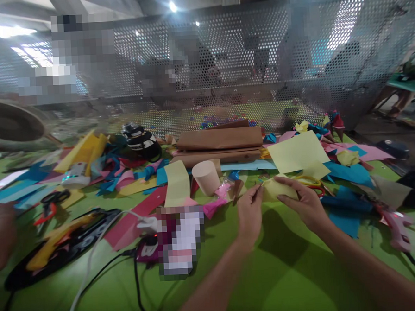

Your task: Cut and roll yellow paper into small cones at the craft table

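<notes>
Between my two hands, above the green table, is a pale yellow piece of paper, curved or folded. My left hand pinches its left edge. At its right side, my right hand grips it between thumb and fingers. Just left of my left hand lie a roll of beige paper and a bright pink piece. A flat pale yellow sheet rests behind my right hand. Yellow-handled scissors lie partly hidden behind that hand.
A pink glue gun lies at the right. At left are red-and-black scissors, a black tray and a power strip with cables. Brown folded paper and a perforated metal screen stand behind. Another person's hand shows far left.
</notes>
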`<state>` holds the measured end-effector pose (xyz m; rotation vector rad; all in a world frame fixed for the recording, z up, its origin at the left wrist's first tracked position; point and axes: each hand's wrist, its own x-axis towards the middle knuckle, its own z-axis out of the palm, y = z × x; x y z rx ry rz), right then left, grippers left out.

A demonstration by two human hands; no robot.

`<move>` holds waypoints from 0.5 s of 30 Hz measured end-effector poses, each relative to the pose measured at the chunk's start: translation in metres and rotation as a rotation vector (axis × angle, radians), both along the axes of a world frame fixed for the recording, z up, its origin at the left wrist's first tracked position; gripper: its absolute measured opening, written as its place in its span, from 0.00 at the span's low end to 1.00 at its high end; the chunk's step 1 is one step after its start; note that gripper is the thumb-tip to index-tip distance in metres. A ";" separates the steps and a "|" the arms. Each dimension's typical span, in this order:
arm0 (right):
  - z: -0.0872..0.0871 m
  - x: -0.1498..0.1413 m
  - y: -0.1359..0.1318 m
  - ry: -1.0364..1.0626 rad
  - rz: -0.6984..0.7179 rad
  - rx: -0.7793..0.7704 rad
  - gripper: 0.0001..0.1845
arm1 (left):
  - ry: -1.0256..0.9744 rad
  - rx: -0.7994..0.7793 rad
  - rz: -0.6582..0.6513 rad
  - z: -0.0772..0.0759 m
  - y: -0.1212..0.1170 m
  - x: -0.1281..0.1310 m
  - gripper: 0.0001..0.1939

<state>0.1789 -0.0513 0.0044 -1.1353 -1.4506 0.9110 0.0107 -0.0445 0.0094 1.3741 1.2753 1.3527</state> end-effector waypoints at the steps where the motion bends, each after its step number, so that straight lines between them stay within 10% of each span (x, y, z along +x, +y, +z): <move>1: 0.000 0.001 0.000 0.058 0.029 -0.020 0.23 | 0.002 0.003 -0.004 -0.001 0.000 0.000 0.14; 15: 0.001 0.001 0.005 0.508 0.167 -0.240 0.25 | 0.064 0.066 -0.061 -0.010 0.000 0.001 0.14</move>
